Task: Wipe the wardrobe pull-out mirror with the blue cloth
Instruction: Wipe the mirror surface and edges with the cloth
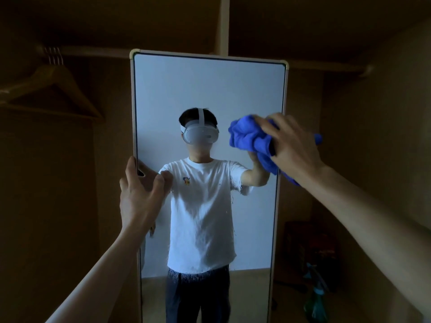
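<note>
The mirror point(210, 89) stands upright in front of us, its long axis vertical. The blue cloth point(247, 136) is bunched against the glass near the right edge, about mid-height. Our right hand point(293, 145) grips it, so we judge that the wide glass to the left and below is the way to go. Our left hand point(140, 194) holds the left edge, thumb around it and fingers curled. The hangers point(53, 89) hang far left and a green bottle point(313, 304) stands low at the right; neither is in the way.

**Clearance around the mirror point(210, 89)**
Upper glass lies unobstructed; hangers point(74, 90) crowd the left bay, and a spray bottle point(314, 298) stands low at right.
</note>
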